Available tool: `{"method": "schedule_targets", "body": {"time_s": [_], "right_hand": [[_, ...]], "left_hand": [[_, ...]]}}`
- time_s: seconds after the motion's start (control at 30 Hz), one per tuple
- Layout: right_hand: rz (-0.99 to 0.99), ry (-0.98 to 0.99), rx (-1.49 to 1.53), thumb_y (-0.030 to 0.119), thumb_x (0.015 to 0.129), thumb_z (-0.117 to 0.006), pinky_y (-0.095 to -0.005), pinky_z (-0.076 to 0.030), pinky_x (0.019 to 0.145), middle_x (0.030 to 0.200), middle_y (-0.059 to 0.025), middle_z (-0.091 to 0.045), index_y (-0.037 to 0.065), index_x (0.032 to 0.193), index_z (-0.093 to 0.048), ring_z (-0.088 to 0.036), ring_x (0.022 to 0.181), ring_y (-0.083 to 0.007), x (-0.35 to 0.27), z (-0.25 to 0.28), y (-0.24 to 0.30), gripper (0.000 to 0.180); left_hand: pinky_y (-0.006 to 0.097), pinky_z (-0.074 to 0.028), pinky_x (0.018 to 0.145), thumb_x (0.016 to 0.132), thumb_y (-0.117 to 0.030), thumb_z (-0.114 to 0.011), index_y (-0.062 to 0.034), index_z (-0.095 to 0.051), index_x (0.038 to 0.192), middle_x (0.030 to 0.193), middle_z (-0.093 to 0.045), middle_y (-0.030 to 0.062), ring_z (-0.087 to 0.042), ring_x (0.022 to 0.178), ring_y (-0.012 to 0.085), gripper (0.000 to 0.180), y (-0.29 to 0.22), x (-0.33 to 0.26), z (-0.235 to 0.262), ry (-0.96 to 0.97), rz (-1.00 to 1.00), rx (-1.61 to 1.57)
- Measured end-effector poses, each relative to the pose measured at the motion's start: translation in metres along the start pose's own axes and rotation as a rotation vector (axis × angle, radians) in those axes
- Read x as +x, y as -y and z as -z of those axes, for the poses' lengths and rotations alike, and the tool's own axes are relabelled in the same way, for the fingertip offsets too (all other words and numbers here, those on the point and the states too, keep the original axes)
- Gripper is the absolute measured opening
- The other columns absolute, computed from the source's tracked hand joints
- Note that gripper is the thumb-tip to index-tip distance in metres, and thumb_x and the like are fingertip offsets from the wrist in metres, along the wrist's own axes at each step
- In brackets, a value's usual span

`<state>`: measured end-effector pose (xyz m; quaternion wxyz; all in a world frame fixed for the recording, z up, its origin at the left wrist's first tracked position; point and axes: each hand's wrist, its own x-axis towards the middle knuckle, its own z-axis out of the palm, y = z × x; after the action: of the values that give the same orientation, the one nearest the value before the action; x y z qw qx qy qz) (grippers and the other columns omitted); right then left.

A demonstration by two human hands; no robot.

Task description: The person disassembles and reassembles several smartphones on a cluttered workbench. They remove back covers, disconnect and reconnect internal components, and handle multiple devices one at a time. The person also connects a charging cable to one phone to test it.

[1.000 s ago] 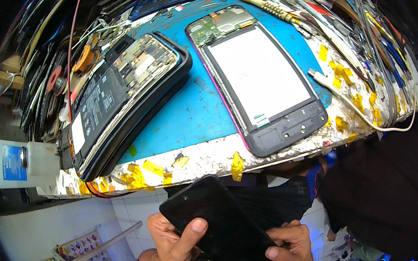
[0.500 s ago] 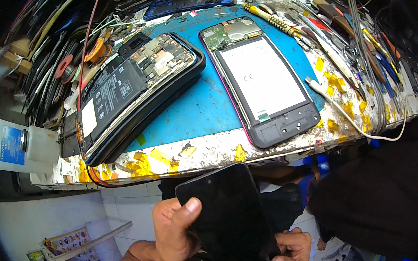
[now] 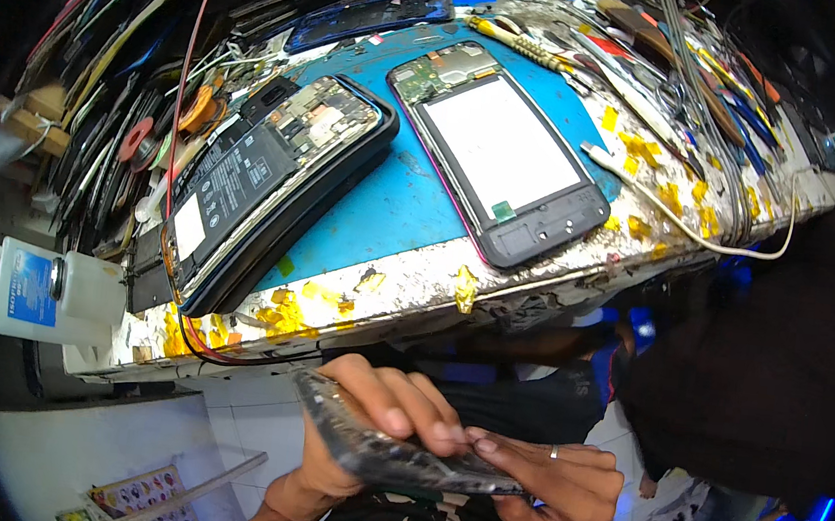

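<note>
Below the bench's front edge, a black smartphone (image 3: pixel 369 449) is held tilted, its long edge turned toward me. The fingers of my left hand (image 3: pixel 399 399) curl over its upper face. My right hand (image 3: pixel 561 490), with a ring on one finger, grips its right end, fingertips close to those of the left. On the blue mat lies an opened phone (image 3: pixel 505 138) with a white battery and a bare green circuit board. To its left, another opened phone (image 3: pixel 261 165) with a black battery rests on a dark stack.
A white cable (image 3: pixel 678 220) crosses the bench's right side. Tools such as a yellow-handled screwdriver-like one (image 3: pixel 524 45) lie at the back. A plastic bottle (image 3: pixel 53 291) stands at the left edge, beside stacked phone parts (image 3: pixel 95 159). Yellow tape scraps (image 3: pixel 287 313) dot the bench front.
The held phone has turned from its dark glass face showing to nearly edge-on. Both hands have shifted, with my left fingers now over its face and my right hand nearer to them.
</note>
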<state>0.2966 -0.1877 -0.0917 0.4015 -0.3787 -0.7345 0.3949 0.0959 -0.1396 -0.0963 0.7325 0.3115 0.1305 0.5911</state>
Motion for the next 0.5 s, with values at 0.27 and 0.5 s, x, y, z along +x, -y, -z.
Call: {"method": "schedule_targets", "body": {"time_s": [0.27,0.5], "right_hand": [[0.106,-0.083,0.045,0.013,0.08,-0.073,-0.0363,-0.06,0.082,0.103,-0.0206,-0.071,-0.005,0.107,-0.07,-0.071,0.096,-0.0309,0.014,-0.012,-0.001,0.033],[0.128,-0.165,0.272,0.013,0.078,-0.077,-0.035,-0.061,0.075,0.096,-0.0198,-0.072,-0.003,0.096,-0.073,-0.073,0.089,-0.029,0.023,-0.015,-0.002,0.025]], "left_hand": [[0.033,-0.048,0.075,0.093,-0.015,-0.064,-0.0101,-0.062,0.089,0.083,-0.063,0.0063,-0.061,0.082,0.0219,0.007,0.004,0.001,0.031,0.163,0.051,-0.168],[0.031,-0.046,0.078,0.094,-0.016,-0.062,-0.0116,-0.062,0.089,0.083,-0.062,0.0037,-0.06,0.084,0.0188,0.007,0.012,-0.004,0.035,0.162,0.131,-0.265]]}}
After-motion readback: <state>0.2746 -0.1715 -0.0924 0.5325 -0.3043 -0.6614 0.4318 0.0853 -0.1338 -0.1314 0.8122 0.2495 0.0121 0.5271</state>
